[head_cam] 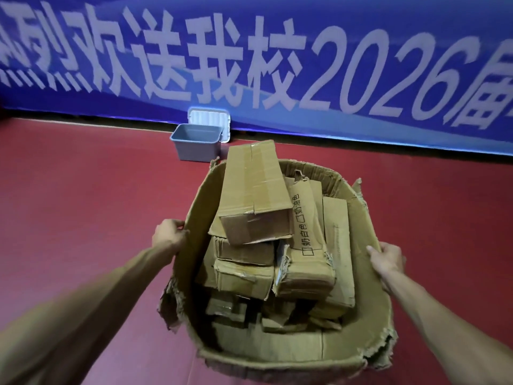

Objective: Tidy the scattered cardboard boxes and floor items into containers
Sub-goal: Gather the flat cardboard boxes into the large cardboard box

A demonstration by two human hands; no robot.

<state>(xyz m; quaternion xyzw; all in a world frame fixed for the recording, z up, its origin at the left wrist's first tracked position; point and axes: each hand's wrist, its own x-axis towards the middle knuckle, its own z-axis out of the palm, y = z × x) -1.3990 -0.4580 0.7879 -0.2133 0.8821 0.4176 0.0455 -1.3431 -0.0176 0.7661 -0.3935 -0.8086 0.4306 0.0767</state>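
A big torn cardboard box (361,226) fills the middle of the view, its walls bulging outward. Several smaller cardboard boxes are piled inside; a long one (252,190) lies on top, and one with printed black characters (304,226) leans beside it. My left hand (169,236) grips the big box's left wall at the rim. On the opposite side, my right hand (387,259) grips the right wall, thumb inside the rim.
A grey plastic bin (195,152) stands open on the red floor (83,195) beyond the big box, with its white lid (209,119) leaning behind it against a blue banner (277,51) with white lettering.
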